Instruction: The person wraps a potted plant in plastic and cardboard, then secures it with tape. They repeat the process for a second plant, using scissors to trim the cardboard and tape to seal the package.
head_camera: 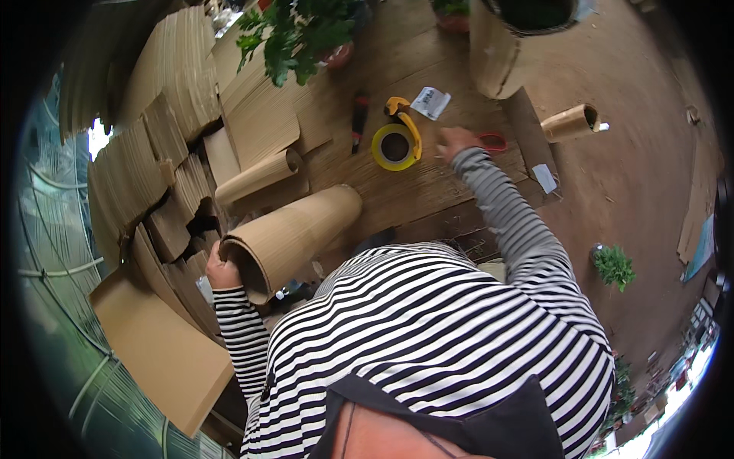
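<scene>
My left hand [222, 269] grips the near-left end of a rolled sheet of corrugated cardboard [298, 232], which slants up to the right over the wooden table [338, 163]. My right hand [457, 142] is low over the table, slightly blurred; whether it holds anything cannot be told. Just right of it lies a red loop [493, 142]. To its left is a yellow tape roll [378, 150] with a yellow-orange tape dispenser [414, 133]. A black and red tool [359, 120], perhaps a utility knife, lies farther left. A white printed slip [430, 102] lies beyond my right hand.
Stacked cardboard sheets [172, 69] and a smaller cardboard roll [258, 177] are at the left. Leafy potted plants [298, 34] stand at the far side. A tall cardboard tube [494, 57] is at the far right; another tube [567, 124] and a small plant [613, 267] are beyond the table's right edge.
</scene>
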`<action>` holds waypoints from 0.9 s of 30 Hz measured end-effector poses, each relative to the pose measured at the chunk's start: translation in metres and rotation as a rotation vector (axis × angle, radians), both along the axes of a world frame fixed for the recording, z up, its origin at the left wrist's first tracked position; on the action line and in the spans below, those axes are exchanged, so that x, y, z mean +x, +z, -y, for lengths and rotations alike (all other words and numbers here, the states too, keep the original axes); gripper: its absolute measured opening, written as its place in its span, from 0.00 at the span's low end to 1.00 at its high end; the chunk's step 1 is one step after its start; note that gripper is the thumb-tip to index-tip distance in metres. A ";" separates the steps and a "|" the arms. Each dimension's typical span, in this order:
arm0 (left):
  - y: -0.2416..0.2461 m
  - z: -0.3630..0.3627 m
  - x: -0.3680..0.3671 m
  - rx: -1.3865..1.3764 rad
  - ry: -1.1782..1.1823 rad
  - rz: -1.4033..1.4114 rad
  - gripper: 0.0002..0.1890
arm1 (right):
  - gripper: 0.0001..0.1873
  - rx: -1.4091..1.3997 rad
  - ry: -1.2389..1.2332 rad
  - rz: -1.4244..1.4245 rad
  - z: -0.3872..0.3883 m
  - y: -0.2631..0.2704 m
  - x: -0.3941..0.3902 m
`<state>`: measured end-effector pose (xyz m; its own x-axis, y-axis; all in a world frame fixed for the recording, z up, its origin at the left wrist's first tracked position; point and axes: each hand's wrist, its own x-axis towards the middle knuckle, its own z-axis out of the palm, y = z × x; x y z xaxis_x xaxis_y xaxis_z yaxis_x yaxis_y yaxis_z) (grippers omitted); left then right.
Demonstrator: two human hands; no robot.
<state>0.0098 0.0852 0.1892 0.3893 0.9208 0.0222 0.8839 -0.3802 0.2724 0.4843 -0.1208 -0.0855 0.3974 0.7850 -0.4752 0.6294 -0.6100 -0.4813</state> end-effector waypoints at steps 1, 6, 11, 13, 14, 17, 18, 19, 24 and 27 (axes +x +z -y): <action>-0.001 -0.007 -0.001 -0.062 0.030 -0.007 0.17 | 0.21 -0.117 0.029 0.083 0.020 -0.009 0.015; -0.010 -0.008 0.003 0.017 -0.070 0.076 0.17 | 0.33 0.185 0.146 0.284 0.088 -0.026 0.023; -0.001 0.002 0.021 -0.336 -0.004 0.553 0.22 | 0.28 -0.016 0.194 0.331 0.109 -0.056 0.021; 0.011 0.011 0.034 -0.237 -0.064 0.443 0.23 | 0.29 -0.189 0.150 0.146 0.108 -0.028 0.017; 0.011 0.013 0.036 -0.195 -0.075 0.454 0.24 | 0.29 -0.272 0.096 0.089 0.117 -0.033 0.018; 0.038 0.018 0.058 0.059 -0.405 0.178 0.27 | 0.29 -0.248 0.005 -0.214 0.170 -0.076 0.036; 0.048 0.018 0.066 0.106 -0.516 0.102 0.27 | 0.29 -0.197 -0.011 -0.333 0.187 -0.088 0.037; 0.053 0.015 0.074 0.141 -0.606 0.087 0.22 | 0.28 -0.097 -0.100 -0.357 0.201 -0.101 0.029; 0.044 0.002 0.067 0.112 -0.699 0.036 0.12 | 0.24 0.050 -0.265 -0.459 0.148 0.017 -0.049; 0.038 0.001 0.076 0.020 -0.634 0.178 0.15 | 0.23 0.203 -0.273 -0.446 0.125 0.074 -0.085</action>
